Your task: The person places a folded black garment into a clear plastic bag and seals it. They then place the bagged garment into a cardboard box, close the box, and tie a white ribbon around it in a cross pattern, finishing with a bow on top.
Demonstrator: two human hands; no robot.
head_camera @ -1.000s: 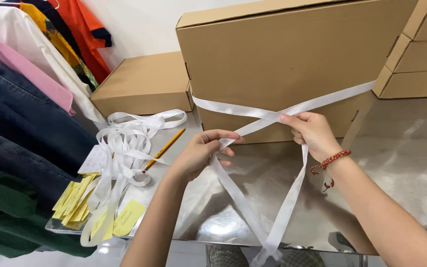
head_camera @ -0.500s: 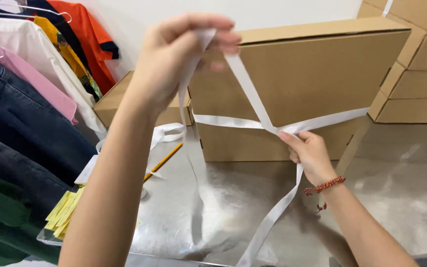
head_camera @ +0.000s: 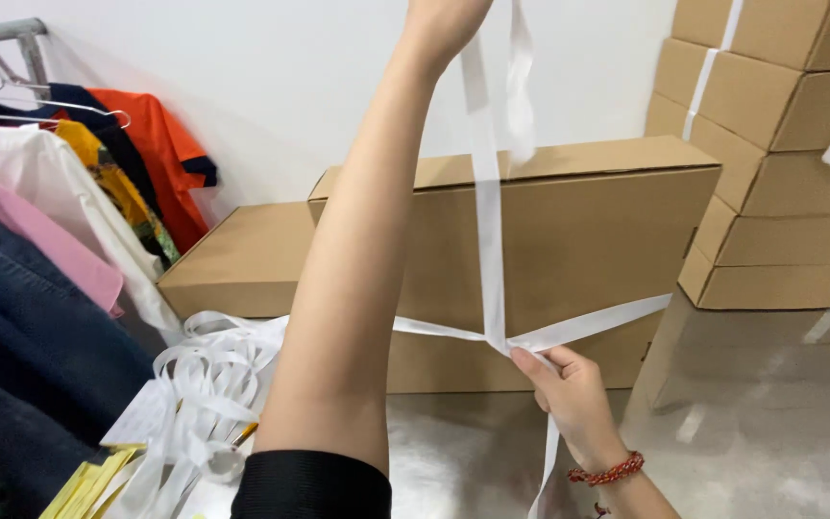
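Two closed cardboard boxes on the surface (head_camera: 770, 452): tall box (head_camera: 569, 259) upright, flat box (head_camera: 242, 259) behind it. White ribbon (head_camera: 488, 240) crossed over the tall box front. Left hand (head_camera: 444, 14) raised, mostly out of frame, grip unclear. Right hand (head_camera: 569, 394) pinching the crossing. Stacked boxes (head_camera: 780, 154) right; hanging clothes (head_camera: 60, 250) and loose ribbon pile (head_camera: 204, 384) left.
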